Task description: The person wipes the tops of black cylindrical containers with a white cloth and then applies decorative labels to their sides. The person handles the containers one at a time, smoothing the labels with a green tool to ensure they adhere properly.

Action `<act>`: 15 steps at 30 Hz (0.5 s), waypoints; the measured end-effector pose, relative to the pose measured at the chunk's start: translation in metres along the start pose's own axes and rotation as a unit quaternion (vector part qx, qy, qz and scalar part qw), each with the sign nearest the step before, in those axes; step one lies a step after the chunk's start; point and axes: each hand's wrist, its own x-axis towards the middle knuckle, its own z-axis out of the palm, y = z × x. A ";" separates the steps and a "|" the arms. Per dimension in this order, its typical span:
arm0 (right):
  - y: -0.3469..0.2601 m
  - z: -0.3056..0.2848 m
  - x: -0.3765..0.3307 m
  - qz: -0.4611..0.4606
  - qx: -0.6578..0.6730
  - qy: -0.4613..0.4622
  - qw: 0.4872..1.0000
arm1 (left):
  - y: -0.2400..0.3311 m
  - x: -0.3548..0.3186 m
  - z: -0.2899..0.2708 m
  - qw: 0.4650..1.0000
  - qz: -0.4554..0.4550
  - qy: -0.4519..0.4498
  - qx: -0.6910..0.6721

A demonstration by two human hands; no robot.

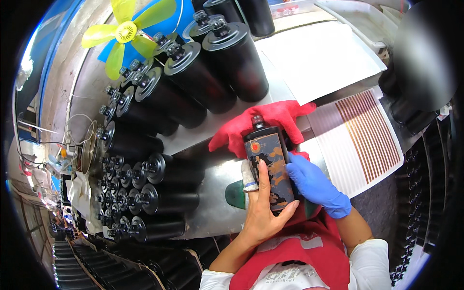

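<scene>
In front of me is a flat rectangular bottle, black with patchy orange-brown and grey decoration, a red-orange spot and a dark neck pointing away from me. My left hand is bare apart from a whitish cover on one finger. It grips the bottle's left side and lower edge, with fingers along the side and front. A blue glove covers my right hand, closed on the bottle's right side; some of its fingertips are hidden behind it. Just beyond the bottle, a crumpled red cloth lies on the metal table.
Many black bottles with disc-shaped tops stand at the left and back. A yellow-green fan is behind them. White sheets lie at the back right, near a ribbed tray holding brown strips. A dark green piece is near my left hand.
</scene>
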 end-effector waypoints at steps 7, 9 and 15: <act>0.015 -0.008 0.015 0.073 0.121 -0.066 0.988 | 0.004 0.000 0.000 1.000 -0.019 -0.002 0.015; -0.007 -0.014 0.014 0.081 0.070 -0.094 0.990 | 0.001 -0.001 0.002 1.000 -0.030 0.000 0.003; 0.006 -0.011 0.012 0.041 0.118 -0.067 0.990 | 0.002 0.001 0.001 0.999 0.003 0.007 0.047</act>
